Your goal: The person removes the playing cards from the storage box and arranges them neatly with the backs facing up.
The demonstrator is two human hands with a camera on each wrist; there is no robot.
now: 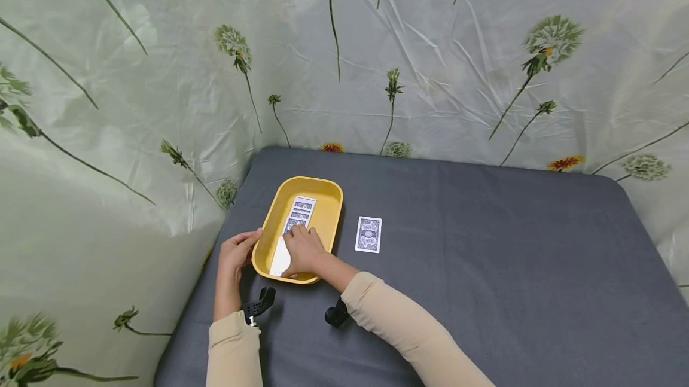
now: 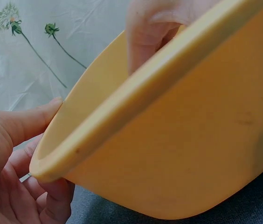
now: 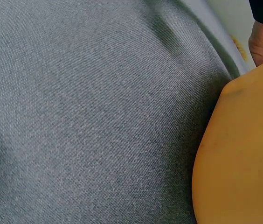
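A yellow tray [image 1: 338,210] stands on the grey surface, its near end towards me. My left hand [image 1: 237,252] grips its left rim, thumb on top and fingers curled below, as the left wrist view shows on the rim [image 2: 52,163]. Blue-backed playing cards [image 1: 301,207] lie overlapping in a column inside the tray. My right hand [image 1: 304,249] reaches into the near end and pinches a white-looking playing card [image 1: 279,258], fingers at its far side and thumb near its lower edge. The rim hides the right fingertips in the left wrist view.
One blue-backed playing card [image 1: 368,234] lies face down on the grey cloth-covered table [image 1: 484,267], right of the tray. A floral sheet [image 1: 430,46] hangs behind and to the left. Black wrist cameras [image 1: 264,301] sit beside both forearms.
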